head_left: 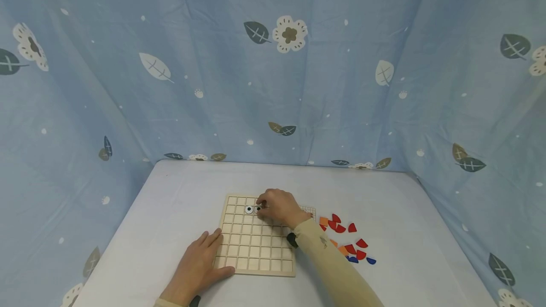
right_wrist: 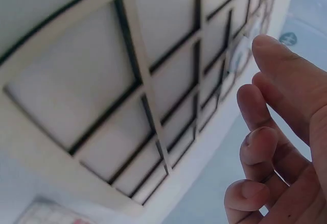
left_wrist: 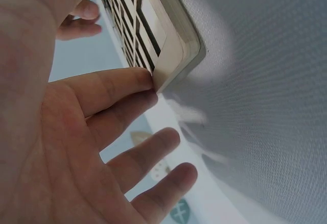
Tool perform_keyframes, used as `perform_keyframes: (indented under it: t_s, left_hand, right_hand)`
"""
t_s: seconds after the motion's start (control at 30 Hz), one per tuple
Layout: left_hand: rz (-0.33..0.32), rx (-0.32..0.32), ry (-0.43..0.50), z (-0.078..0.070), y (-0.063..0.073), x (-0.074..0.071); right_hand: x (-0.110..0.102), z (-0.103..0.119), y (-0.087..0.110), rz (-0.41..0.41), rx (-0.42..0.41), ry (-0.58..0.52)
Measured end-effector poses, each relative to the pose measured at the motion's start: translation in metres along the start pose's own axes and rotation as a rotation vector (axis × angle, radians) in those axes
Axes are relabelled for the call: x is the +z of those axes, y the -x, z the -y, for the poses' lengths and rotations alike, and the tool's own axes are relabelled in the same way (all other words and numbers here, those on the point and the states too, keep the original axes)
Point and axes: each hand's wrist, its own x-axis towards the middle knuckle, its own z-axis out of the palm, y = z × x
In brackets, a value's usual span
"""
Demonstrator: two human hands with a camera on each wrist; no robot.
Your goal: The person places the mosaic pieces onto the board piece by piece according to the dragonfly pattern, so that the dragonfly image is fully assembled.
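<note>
A wooden grid board [head_left: 253,265] lies flat on the white table. My left hand [head_left: 198,260] rests along its left side with fingers spread. In the left wrist view, two fingertips [left_wrist: 140,78] touch the board's corner [left_wrist: 176,55]. My right hand [head_left: 279,205] is over the far part of the board. Its thumb and finger pinch a round white disc with a dark centre, like an eye [head_left: 258,209]. Another such disc [head_left: 249,209] lies in the square to its left. In the right wrist view, the fingertips partly hide the discs [right_wrist: 237,58].
To the right lie several red quarter-round pieces [head_left: 361,243], orange squares [head_left: 343,250] and blue half-round pieces [head_left: 371,260]. A small gridded card [head_left: 308,210] sits beside the board's right edge, partly behind the right arm. A patterned blue curtain [head_left: 273,84] surrounds the table.
</note>
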Motion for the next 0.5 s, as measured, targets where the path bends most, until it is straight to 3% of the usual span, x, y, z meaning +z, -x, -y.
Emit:
perform_keyframes:
  t_s: [0.33, 0.5]
  left_hand:
    - [0.005, -0.008, 0.004, 0.000, 0.000, 0.000]
    - [-0.007, -0.004, 0.013, 0.001, 0.001, 0.001]
  right_hand:
    - [-0.024, -0.002, 0.019, -0.119, -0.038, -0.074]
    - [-0.040, -0.007, 0.034, -0.209, -0.045, -0.057]
